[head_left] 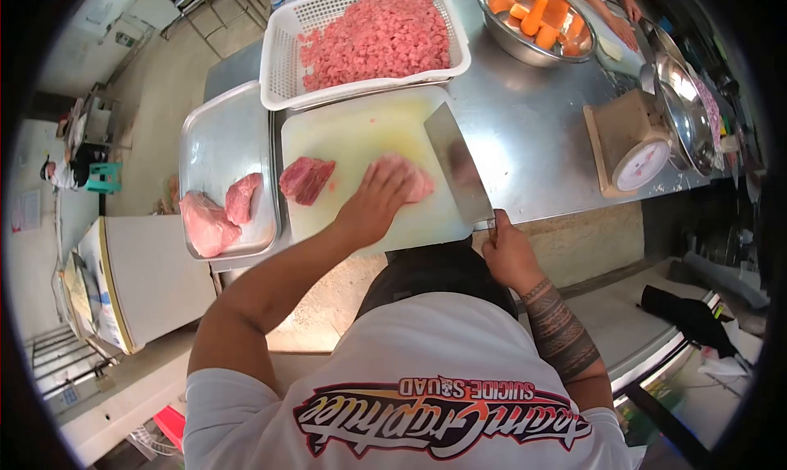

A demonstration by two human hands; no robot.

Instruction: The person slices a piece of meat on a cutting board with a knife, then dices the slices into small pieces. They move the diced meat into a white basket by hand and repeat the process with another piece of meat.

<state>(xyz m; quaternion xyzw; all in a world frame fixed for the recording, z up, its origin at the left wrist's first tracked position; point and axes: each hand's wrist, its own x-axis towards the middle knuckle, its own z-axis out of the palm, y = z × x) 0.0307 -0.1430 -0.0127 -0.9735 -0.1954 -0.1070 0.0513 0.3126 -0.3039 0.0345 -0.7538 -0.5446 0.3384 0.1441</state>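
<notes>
My left hand (375, 198) lies with its fingers outstretched on a pale pink piece of meat (420, 183) on the white cutting board (361, 134). Wrapped round the handle of a broad cleaver (461, 162) is my right hand (507, 248), at the board's front right corner. The blade lies along the board's right edge, apart from the meat. A darker red chunk of meat (307, 180) sits on the board's left part. Two more pieces, one large and pale (208, 224), one smaller (243, 199), rest in a metal tray (225, 125) left of the board.
Behind the board stands a white basket (283, 68) of diced meat (377, 39). A steel bowl (525, 50) holds carrots (534, 15). A scale (635, 154) stands at the right. Beyond it, another person's hands (621, 29) are near a white board.
</notes>
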